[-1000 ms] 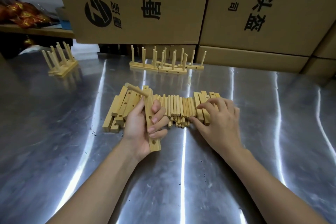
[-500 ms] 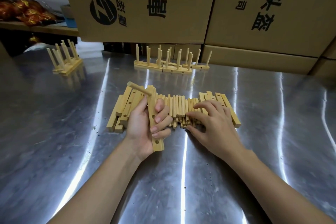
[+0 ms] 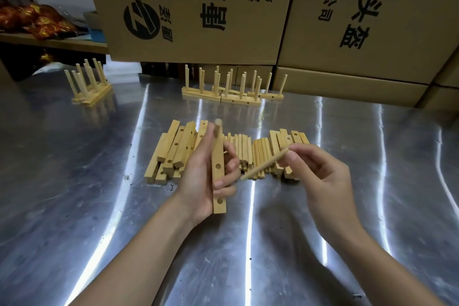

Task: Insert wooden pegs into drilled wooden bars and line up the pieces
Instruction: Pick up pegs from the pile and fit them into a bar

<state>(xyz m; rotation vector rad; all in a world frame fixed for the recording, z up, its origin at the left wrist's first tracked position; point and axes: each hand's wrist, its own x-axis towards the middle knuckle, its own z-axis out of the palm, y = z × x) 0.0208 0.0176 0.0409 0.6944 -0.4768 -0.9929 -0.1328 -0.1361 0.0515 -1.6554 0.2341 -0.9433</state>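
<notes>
A steel surface [image 3: 74, 181] runs back to stacked cardboard boxes [image 3: 198, 7]. At upper left stands a finished cluster [image 3: 89, 92] of pegged bars, and at upper middle a pegged row [image 3: 231, 97]. Centre left lies a pile of drilled bars [image 3: 173, 151]. The left grip [image 3: 201, 181] clasps one bar [image 3: 218, 181], with a seated peg [image 3: 218, 126] at its far end and two holes empty. Loose pegs [image 3: 248, 151] lie behind. The right grip [image 3: 323, 176] pinches a peg [image 3: 263, 165], its tip near the bar. Judging by the stock left, much remains.

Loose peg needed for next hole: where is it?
Head view, centre: right hand pinches the loose peg over the peg pile, beside the bar in the left hand.
</notes>
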